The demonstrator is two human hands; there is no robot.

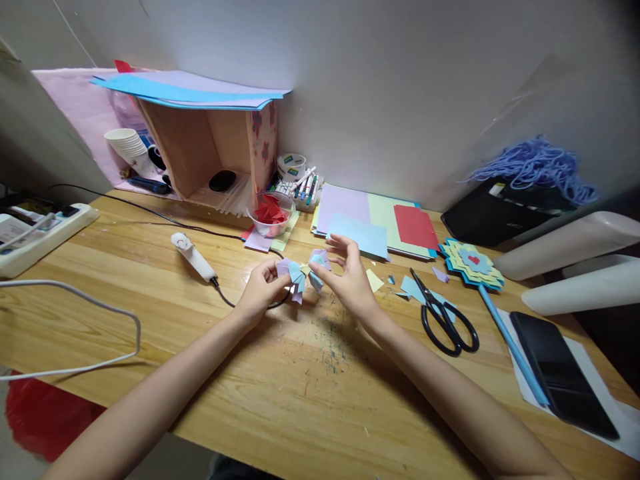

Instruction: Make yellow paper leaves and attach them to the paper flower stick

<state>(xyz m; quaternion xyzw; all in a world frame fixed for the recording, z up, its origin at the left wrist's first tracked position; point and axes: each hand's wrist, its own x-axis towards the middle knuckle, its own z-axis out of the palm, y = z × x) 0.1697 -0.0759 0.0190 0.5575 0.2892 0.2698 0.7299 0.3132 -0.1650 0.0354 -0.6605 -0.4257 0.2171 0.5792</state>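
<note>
Between my two hands, above the middle of the wooden table, is a folded paper bow [299, 275] in light blue and lilac with a pale yellow centre. My left hand [263, 288] pinches its left side between thumb and fingers. The thumb of my right hand [349, 277] presses near the yellow centre, and its fingers curve behind the right wing. To the left lies a white corded glue gun [193, 257], its black cable passing behind my left hand. Black-handled scissors [444, 317] lie open on the right, among paper scraps [374, 280].
A cardboard box [200, 153] with a blue paper roof stands at the back left. Behind my hands are a bowl of red paper [271, 212], markers [306, 185] and coloured sheets [345, 210]. A paper flower [473, 263], phone [563, 373] and power strip [45, 233] flank the table.
</note>
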